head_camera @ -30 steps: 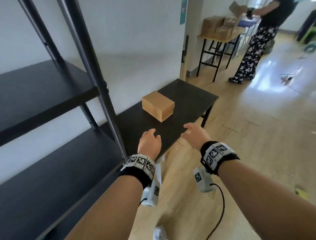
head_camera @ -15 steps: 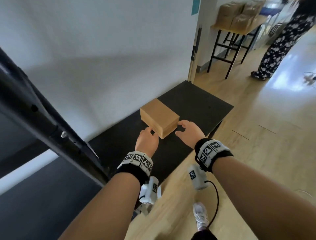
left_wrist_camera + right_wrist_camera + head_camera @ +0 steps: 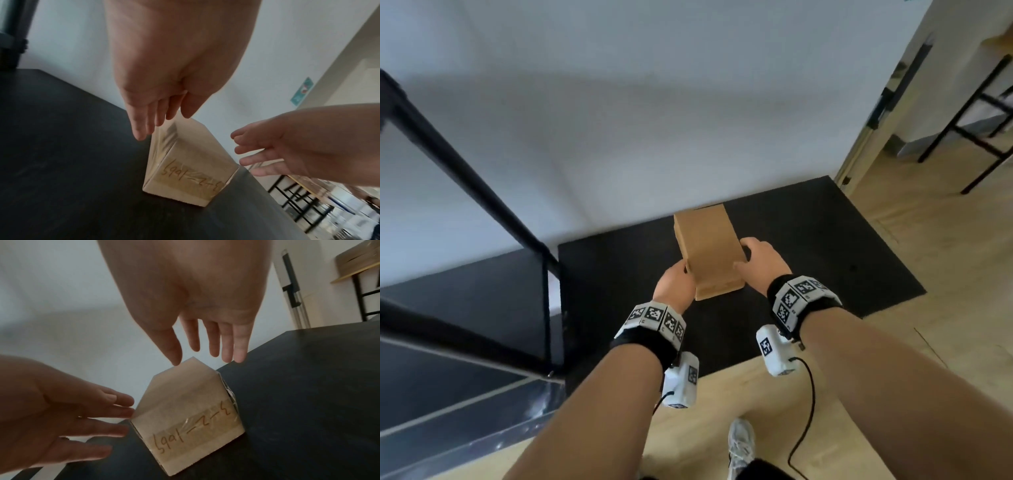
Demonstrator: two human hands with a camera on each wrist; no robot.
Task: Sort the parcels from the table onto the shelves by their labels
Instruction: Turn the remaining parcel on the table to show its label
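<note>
The plain brown cardboard parcel (image 3: 705, 253) sat on the black desk (image 3: 825, 246), long axis running twelve to six. Your left hand (image 3: 675, 287) and right hand (image 3: 758, 265) flanked it at nine and three, fingers straight, not yet clamping.

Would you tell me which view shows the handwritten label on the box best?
The right wrist view: the label faces it, large, though upside down. The left wrist view shows it smaller and slanted; the head view hides it.

A plain white wall (image 3: 619, 102) fills the back, light wooden floor (image 3: 945, 274) stretches right, and a black-legged side table (image 3: 983, 113) stands beyond the doorway.
</note>
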